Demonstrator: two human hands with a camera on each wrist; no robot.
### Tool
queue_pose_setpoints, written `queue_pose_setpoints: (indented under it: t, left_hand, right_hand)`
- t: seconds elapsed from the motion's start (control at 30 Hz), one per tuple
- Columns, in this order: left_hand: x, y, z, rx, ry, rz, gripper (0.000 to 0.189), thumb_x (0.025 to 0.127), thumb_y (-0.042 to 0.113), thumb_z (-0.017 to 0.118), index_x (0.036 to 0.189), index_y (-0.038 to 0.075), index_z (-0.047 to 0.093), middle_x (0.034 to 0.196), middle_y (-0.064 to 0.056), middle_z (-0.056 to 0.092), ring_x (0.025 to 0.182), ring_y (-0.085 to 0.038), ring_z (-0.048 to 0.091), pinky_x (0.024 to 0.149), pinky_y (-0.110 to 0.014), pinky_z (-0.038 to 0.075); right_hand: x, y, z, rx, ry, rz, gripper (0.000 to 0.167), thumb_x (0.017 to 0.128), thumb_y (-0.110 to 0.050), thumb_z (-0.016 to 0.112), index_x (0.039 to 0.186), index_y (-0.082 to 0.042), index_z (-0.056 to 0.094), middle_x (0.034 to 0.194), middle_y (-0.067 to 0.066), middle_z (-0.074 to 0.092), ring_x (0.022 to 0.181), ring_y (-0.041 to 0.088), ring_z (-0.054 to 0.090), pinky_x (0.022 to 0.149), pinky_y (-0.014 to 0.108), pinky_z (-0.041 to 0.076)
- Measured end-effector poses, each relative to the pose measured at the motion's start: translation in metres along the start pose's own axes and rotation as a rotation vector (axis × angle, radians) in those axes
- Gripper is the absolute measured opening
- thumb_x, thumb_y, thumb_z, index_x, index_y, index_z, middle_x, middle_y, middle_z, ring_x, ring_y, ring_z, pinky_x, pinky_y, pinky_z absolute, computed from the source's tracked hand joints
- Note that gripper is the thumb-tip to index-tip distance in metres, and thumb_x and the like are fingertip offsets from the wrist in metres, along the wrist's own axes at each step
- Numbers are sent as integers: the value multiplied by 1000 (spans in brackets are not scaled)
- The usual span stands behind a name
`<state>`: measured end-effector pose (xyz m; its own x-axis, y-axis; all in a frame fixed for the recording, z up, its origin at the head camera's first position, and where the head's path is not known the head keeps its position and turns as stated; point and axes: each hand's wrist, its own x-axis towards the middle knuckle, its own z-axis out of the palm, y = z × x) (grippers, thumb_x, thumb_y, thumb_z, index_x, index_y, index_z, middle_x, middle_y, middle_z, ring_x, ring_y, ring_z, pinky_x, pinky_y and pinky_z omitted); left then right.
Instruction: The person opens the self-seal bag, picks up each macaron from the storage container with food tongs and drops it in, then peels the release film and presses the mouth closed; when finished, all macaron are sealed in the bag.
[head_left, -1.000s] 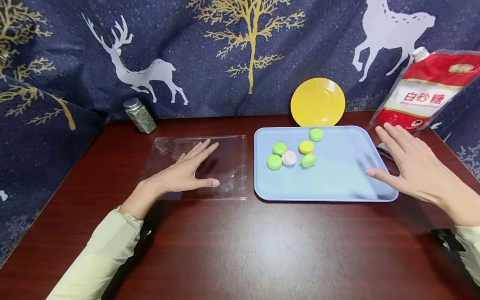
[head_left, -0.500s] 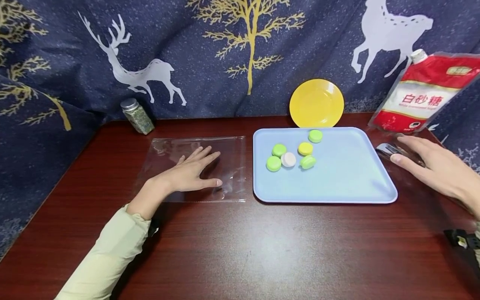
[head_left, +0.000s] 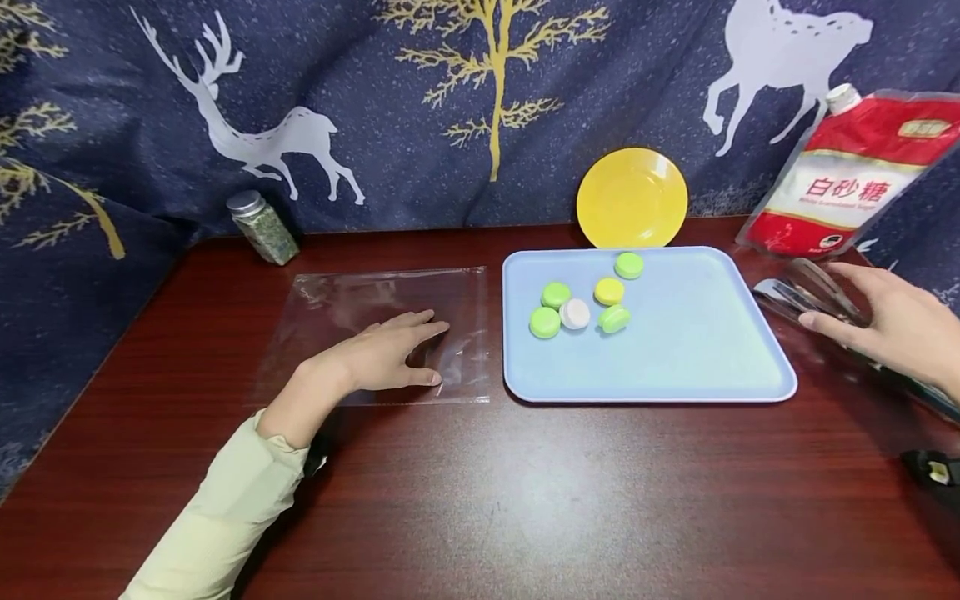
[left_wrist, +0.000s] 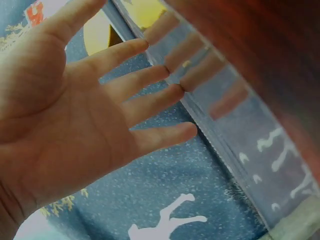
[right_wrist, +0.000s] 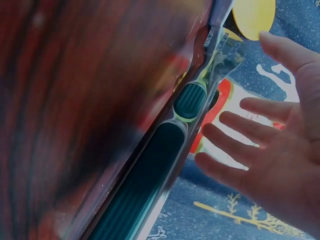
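Observation:
My left hand [head_left: 386,354] is low over a clear plastic bag [head_left: 322,333] lying flat on the table, fingers spread. In the left wrist view that palm [left_wrist: 75,110] faces the camera with nothing in it, the fingertips at the bag's edge. At the right, my right hand [head_left: 900,325] is over a pair of metal tongs [head_left: 783,296], thumb and fingers either side of them in the head view. The right wrist view shows the tongs' dark green ribbed grips [right_wrist: 142,180] and the right hand's [right_wrist: 280,145] fingers extended, apart from the grips.
A light blue tray [head_left: 697,350] in the middle bears several green macarons [head_left: 545,322], a yellow one [head_left: 609,291] and a white one [head_left: 575,313]. Behind stand a yellow plate [head_left: 632,198], a red and white sugar pouch [head_left: 843,179] and a jar of dried herbs [head_left: 262,227].
My right hand has moved away from above the tray's right edge and down to the tongs. The left hand has sunk closer to the plastic bag. The head view has shifted slightly.

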<state>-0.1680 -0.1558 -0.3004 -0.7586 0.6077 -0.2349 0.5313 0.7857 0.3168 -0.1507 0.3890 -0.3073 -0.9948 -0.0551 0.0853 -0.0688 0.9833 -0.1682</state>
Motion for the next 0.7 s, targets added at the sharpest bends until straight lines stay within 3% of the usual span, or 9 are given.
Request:
queue_pose_setpoints:
  t: [0.27,0.43,0.7]
  left_hand:
    - [-1,9,2,87,72,-12,61,83,30,70,134,6,49,140,-19,41,129,-33,36,102,-51,28]
    - [0,11,2,116,100,-1,56,83,28,71,131,6,54,136,-18,45,125,-32,41,101,-50,31]
    - [1,15,5,165,133,5,49,84,29,70,126,7,58,131,-16,51,121,-29,47,95,-49,38]
  right_hand:
    - [1,14,5,-97,0,-7,75,78,-37,71,114,19,38,92,42,50,79,53,52,71,63,38]
    - [-3,21,8,-116,-32,-3,68,82,-34,67,114,16,35,86,41,52,77,55,52,68,61,38]
    - [-6,26,12,-117,-17,-29,67,85,-38,65,114,15,35,84,41,53,75,56,53,65,60,39]
